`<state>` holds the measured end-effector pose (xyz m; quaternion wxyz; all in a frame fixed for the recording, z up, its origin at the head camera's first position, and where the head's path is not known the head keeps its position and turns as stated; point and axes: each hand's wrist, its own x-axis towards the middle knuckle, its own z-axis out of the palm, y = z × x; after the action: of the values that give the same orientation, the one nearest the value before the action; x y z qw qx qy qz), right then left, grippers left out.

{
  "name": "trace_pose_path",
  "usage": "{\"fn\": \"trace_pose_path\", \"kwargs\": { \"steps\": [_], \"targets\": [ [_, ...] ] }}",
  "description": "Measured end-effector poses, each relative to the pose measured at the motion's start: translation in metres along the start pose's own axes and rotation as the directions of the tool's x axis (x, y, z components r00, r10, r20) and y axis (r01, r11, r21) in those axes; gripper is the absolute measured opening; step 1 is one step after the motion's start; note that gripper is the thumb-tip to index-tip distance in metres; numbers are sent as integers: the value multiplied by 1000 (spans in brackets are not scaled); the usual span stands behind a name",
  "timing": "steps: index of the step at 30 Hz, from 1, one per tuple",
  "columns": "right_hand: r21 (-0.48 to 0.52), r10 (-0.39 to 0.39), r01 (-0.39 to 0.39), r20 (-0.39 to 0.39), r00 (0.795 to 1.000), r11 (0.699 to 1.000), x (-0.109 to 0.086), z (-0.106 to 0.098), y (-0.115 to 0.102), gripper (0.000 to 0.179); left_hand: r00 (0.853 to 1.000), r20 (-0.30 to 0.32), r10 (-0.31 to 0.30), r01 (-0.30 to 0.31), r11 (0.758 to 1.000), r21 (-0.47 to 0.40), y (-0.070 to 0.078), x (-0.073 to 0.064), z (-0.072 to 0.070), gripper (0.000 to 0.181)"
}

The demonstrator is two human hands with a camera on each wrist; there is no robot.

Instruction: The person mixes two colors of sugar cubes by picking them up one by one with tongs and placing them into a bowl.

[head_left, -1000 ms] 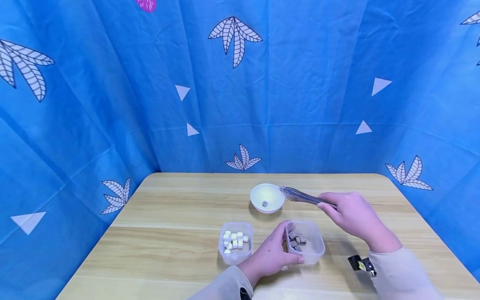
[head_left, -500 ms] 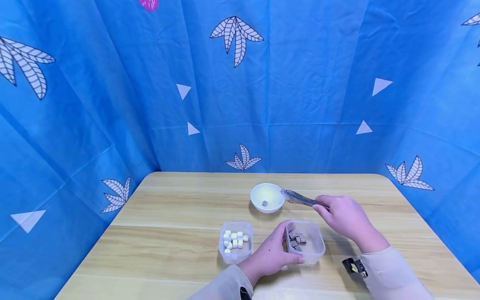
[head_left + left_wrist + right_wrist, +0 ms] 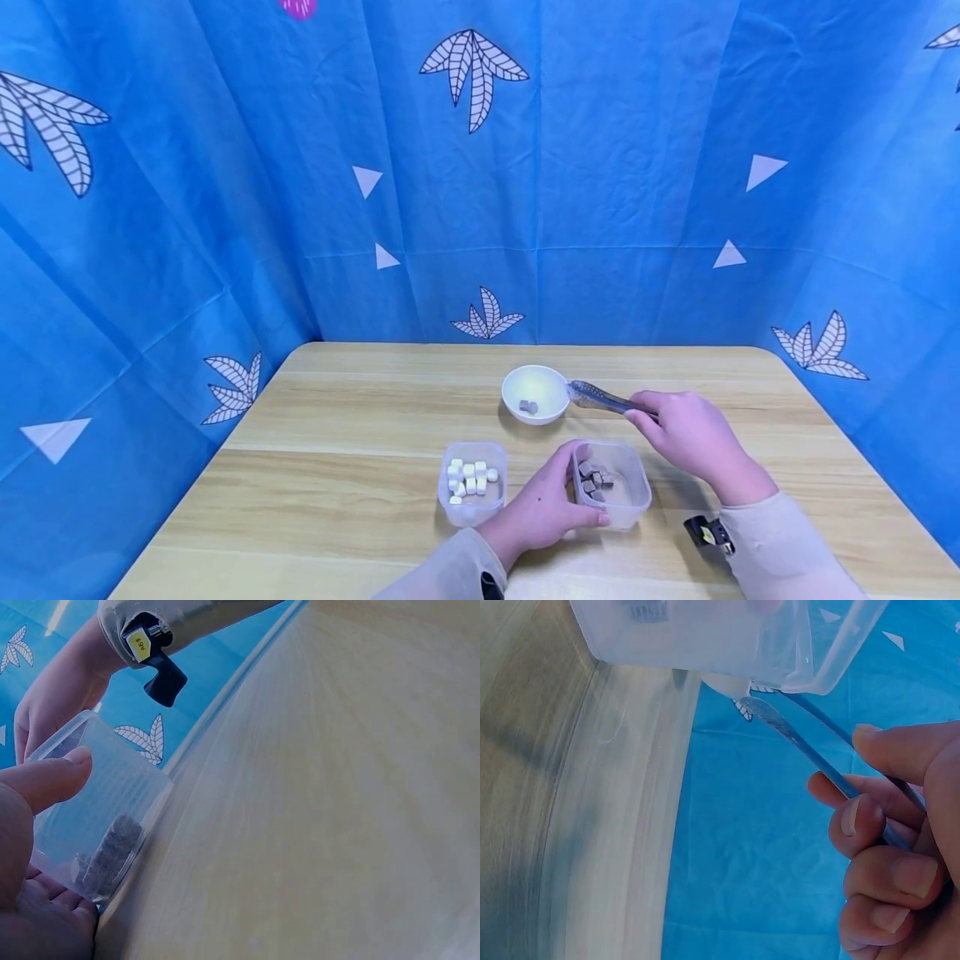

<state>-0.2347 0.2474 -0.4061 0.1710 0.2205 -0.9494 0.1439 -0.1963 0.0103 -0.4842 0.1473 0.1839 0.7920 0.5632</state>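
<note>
In the head view my right hand (image 3: 686,435) holds metal tongs (image 3: 600,397) by their handle, their tips at the right rim of a white bowl (image 3: 538,385). Two small grey cubes (image 3: 528,407) lie at the bottom of that bowl. The right wrist view shows the tongs' two arms (image 3: 799,742) spread apart between thumb and fingers; their tips are partly hidden. My left hand (image 3: 534,504) grips a clear plastic box (image 3: 628,492) from its left side, thumb along the near wall. Several grey-brown cubes (image 3: 592,481) sit inside, toward the left.
Left of my left hand stands a second clear box (image 3: 489,502) with several white cubes (image 3: 469,479). Everything is on a light wooden table (image 3: 322,467). A blue patterned cloth (image 3: 622,167) hangs behind and along both sides.
The right hand shifted slightly left and down, then stayed with the tongs by the bowl. A second grey cube is now in the bowl beside the first. The left hand has not moved.
</note>
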Motion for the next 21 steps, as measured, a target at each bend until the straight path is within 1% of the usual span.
{"fn": "trace_pose_path", "kwargs": {
  "steps": [5,10,17,21],
  "targets": [
    [1,2,-2,6,1000,1000,0,-2,1,18,1000,-2,7,-7,1000,1,0,0,0,90],
    [42,16,-18,37,999,999,0,-8,4,19,1000,-6,7,-7,1000,7,1,0,1,90],
    [92,5,-12,69,998,996,-5,-26,9,31,1000,-11,-5,5,1000,4,2,-1,1,91],
    [111,-20,11,80,997,994,-9,-39,15,31,1000,-11,1,-1,1000,4,3,-1,1,90]
  ]
}}
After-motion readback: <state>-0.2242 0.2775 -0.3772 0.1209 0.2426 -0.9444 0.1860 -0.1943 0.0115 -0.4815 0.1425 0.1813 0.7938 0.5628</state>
